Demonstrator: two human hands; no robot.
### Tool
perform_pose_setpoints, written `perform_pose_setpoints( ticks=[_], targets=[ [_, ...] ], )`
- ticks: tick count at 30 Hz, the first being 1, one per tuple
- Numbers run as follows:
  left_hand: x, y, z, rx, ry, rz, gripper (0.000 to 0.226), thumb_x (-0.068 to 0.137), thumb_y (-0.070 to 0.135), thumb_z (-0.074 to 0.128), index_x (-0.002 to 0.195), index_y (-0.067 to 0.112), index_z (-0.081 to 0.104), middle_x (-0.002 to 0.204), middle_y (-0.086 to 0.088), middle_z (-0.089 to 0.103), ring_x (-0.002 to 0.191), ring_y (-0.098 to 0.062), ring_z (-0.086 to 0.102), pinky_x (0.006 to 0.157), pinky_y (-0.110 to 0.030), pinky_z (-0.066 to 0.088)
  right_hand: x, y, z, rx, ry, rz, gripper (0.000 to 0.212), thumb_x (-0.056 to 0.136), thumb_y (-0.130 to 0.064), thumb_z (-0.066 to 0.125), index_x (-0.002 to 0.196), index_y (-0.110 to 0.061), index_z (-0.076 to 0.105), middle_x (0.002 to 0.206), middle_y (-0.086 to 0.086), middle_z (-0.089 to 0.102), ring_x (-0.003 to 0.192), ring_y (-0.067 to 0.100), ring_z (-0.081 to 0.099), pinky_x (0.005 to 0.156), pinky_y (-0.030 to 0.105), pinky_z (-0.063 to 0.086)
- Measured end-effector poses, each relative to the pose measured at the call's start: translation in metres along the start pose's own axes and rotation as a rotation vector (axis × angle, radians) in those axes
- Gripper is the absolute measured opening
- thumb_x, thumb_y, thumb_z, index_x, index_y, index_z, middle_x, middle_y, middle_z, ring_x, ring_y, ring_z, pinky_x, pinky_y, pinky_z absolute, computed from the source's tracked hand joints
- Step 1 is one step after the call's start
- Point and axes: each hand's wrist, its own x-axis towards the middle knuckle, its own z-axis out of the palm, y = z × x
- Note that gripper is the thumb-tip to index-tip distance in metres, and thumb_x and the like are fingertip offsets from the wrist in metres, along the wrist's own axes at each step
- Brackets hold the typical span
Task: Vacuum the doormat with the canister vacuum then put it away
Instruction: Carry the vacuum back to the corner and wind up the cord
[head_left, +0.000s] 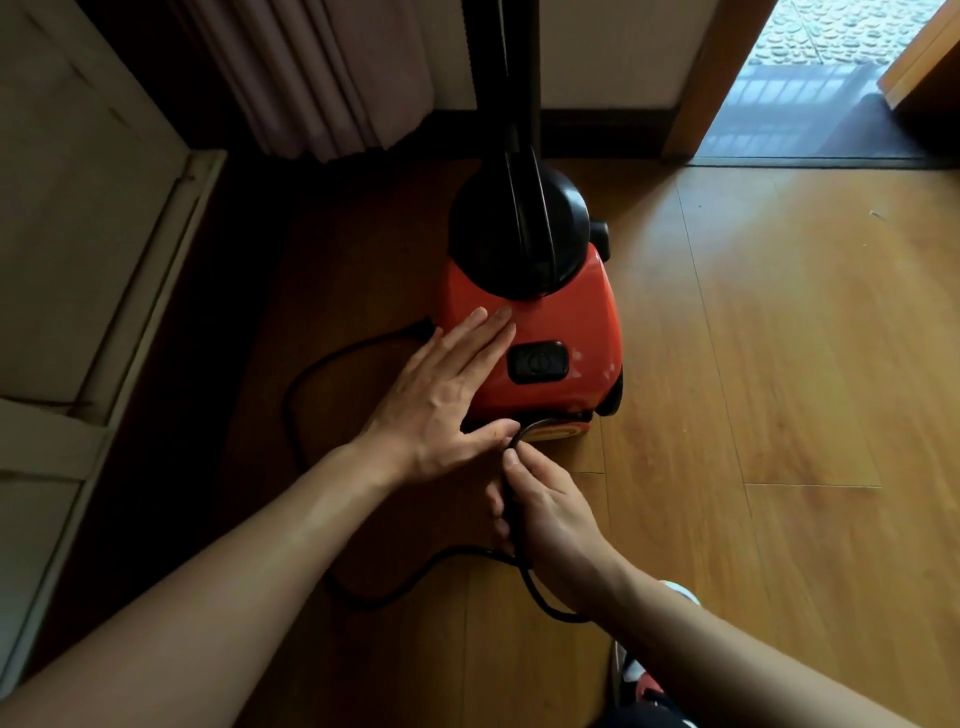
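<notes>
Vacuum (566, 306) is standing on the wooden floor (753, 364), close to the wall and just in front of the curtain (337, 78); its red body is facing the camera, with the black power button (537, 362) showing on top; a black dome (519, 234) is sitting at the far end, and a black tube (511, 78) is rising from it out of the top of the view.

Left hand (441, 400) is lying flat on the near left side of the red body; its fingers are extended straight and are pressing on the shell, not curling round anything; its thumb is reaching toward the rear edge of the vacuum, beside the cord.

Right hand (550, 519) is clenching the black cord (337, 356) just behind the rear of the vacuum; the fingers are wrapping the cord, and the thumb and forefinger are pinching it where it is arching into what appears to be the rear opening, though that spot is dark and partly hidden.

Cord is trailing from under the right wrist across the floor; a further stretch is looping on the floor along the left side of the vacuum.

Doormat (872, 135) is lying in the open doorway at the upper right, well apart from the vacuum.

Shoe (636, 670) is showing at the bottom edge, below the right forearm.
</notes>
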Motion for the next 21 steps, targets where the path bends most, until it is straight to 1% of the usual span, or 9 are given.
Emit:
perform_pose_setpoints(
  ticks=[4,7,9,10,13,14,18,19,21],
  targets=[
    [0.000,0.001,0.004,0.049,0.013,-0.004,0.094,0.086,0.061,0.053,0.159,0.022,0.008,0.166,0.010,-0.002,0.152,-0.006,-0.009,0.124,-0.039,0.004,0.013,0.001,0.004,-0.073,-0.006,0.035,0.030,0.111,-0.029,0.035,0.113,-0.010,0.058,0.073,0.000,0.058,0.056,0.011,0.052,0.051,0.024,0.042],
    [0.000,0.004,0.007,0.079,0.023,-0.025,0.100,0.083,0.060,0.061,0.159,0.021,0.008,0.166,0.009,-0.001,0.152,-0.007,-0.009,0.124,-0.039,0.005,0.017,-0.002,0.003,-0.125,-0.021,0.049,0.028,0.111,-0.028,0.037,0.113,-0.014,0.061,0.074,-0.001,0.063,0.058,0.011,0.058,0.053,0.023,0.048],
    [0.000,0.006,0.009,0.108,0.030,-0.032,0.105,0.080,0.060,0.064,0.159,0.019,0.008,0.167,0.007,0.000,0.153,-0.009,-0.007,0.124,-0.041,0.007,0.017,0.001,0.000,-0.173,-0.058,0.048,0.018,0.108,-0.023,0.046,0.115,-0.013,0.060,0.080,0.000,0.065,0.063,0.010,0.062,0.057,0.022,0.051],
    [0.000,0.008,0.010,0.126,0.031,-0.036,0.107,0.079,0.060,0.066,0.159,0.018,0.008,0.167,0.006,0.001,0.153,-0.011,-0.006,0.125,-0.042,0.008,0.016,0.003,-0.003,-0.207,-0.084,0.045,0.016,0.106,-0.019,0.053,0.119,-0.014,0.060,0.087,0.000,0.068,0.070,0.009,0.065,0.063,0.022,0.053],
    [-0.001,0.013,0.014,0.186,0.026,-0.055,0.116,0.072,0.057,0.071,0.159,0.015,0.006,0.167,0.002,0.000,0.153,-0.015,-0.006,0.125,-0.045,0.009,0.012,0.015,-0.014,-0.438,-0.125,0.004,0.043,0.095,-0.023,0.068,0.136,-0.022,0.056,0.122,-0.006,0.071,0.109,0.007,0.068,0.092,0.032,0.057],
    [-0.001,0.015,0.015,0.202,0.023,-0.064,0.118,0.070,0.056,0.072,0.159,0.015,0.005,0.167,0.002,-0.001,0.153,-0.015,-0.007,0.125,-0.045,0.008,0.010,0.017,-0.017,-0.536,-0.120,-0.011,0.045,0.092,-0.025,0.070,0.135,-0.024,0.057,0.123,-0.007,0.070,0.110,0.006,0.068,0.093,0.032,0.058],
    [0.001,0.025,0.019,0.253,0.025,-0.119,0.123,0.064,0.054,0.072,0.158,0.011,0.006,0.167,-0.003,0.001,0.154,-0.021,-0.004,0.124,-0.051,0.012,0.003,0.013,-0.032,-0.859,-0.032,0.004,0.039,0.085,-0.021,0.074,0.122,-0.022,0.063,0.093,-0.016,0.064,0.078,-0.001,0.063,0.063,0.018,0.052],
    [0.001,0.028,0.020,0.265,0.026,-0.130,0.123,0.064,0.054,0.072,0.158,0.011,0.006,0.167,-0.004,0.001,0.154,-0.022,-0.004,0.123,-0.052,0.013,0.002,0.011,-0.038,-0.937,-0.028,0.046,0.045,0.083,-0.026,0.075,0.126,-0.024,0.062,0.096,-0.016,0.064,0.082,0.001,0.063,0.065,0.018,0.052],
    [0.002,0.030,0.022,0.290,0.030,-0.141,0.123,0.064,0.054,0.072,0.158,0.011,0.005,0.167,-0.004,0.000,0.154,-0.022,-0.004,0.123,-0.052,0.013,-0.002,0.008,-0.048,-1.124,-0.033,0.158,0.058,0.081,-0.039,0.076,0.135,-0.030,0.057,0.114,-0.008,0.068,0.099,0.012,0.067,0.084,0.033,0.058]
  ],
)
